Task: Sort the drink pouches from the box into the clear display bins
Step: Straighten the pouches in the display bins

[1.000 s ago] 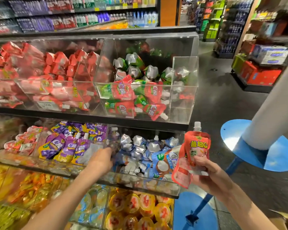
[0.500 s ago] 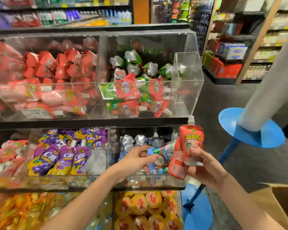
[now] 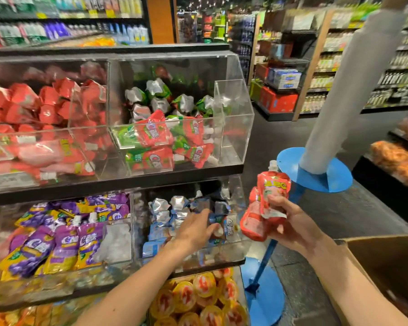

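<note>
- Head view: it looks forward and down at a shop display of clear bins on black shelves. Two bare forearms reach in from the near edge.
- The right hand (image 3: 290,223) is held to the right of the shelves. Its fingers and thumb are curled round a small bunch of red pouches (image 3: 266,203). The top pouch stands almost upright with its white cap (image 3: 272,164) pointing up, and another hangs lower and to the left.
- The left hand (image 3: 193,228) reaches into the lower right bin (image 3: 231,251). Its fingers are stretched out and slightly spread over the blue pouches (image 3: 161,217) heaped there. The hand is blurred, so it is not clear whether the fingertips touch a pouch.
- On the same shelf, just to the left, the lower left bin (image 3: 118,234) holds purple pouches (image 3: 64,243) with yellow edges.
- On the shelf above, the upper right bin (image 3: 233,128) holds green and red pouches (image 3: 156,135), piled toward its left side.
- Beside it, the upper left bin (image 3: 87,128) is packed with red packets (image 3: 24,102).
- Below the lower shelf, at the near edge, round cups (image 3: 198,300) with yellow and red lids sit packed together.
- An open cardboard box (image 3: 386,260) fills the near right corner, just right of the right forearm.
- On the dark floor to the right of the shelves lies a blue disc (image 3: 335,180). A pale column (image 3: 351,90) rises from it, leaning in this wide view.
- Far off, aisles of stocked shelving (image 3: 327,55) are blurred.
</note>
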